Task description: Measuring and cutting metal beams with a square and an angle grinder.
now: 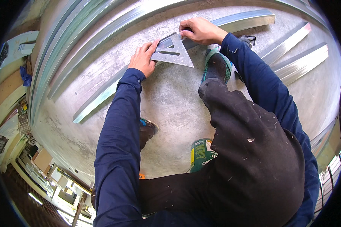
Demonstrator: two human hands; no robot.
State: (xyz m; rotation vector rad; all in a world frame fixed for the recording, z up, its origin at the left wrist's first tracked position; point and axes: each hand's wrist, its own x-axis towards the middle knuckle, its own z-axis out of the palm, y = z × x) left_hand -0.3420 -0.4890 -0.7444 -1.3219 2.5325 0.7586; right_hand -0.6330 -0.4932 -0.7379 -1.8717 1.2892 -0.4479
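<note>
A long galvanized metal stud (99,101) lies slantwise across the floor before me, running under both hands. A silver triangular speed square (180,56) sits across it, with its slotted body pointing toward me. My left hand (143,59) grips the square's left side against the stud, thumb and fingers closed around that edge. At the square's upper right corner, my right hand (201,31) is closed in a pinch, its fingertips just over the stud. Whatever is between those fingertips is too small or hidden to make out.
Several more metal studs (115,39) curve along the far left. Two shorter metal pieces (305,62) lie at the right. A dark tool (248,40) rests beside my right forearm. Between my legs stands a green can (201,154). My sandalled foot (217,67) is close to the stud.
</note>
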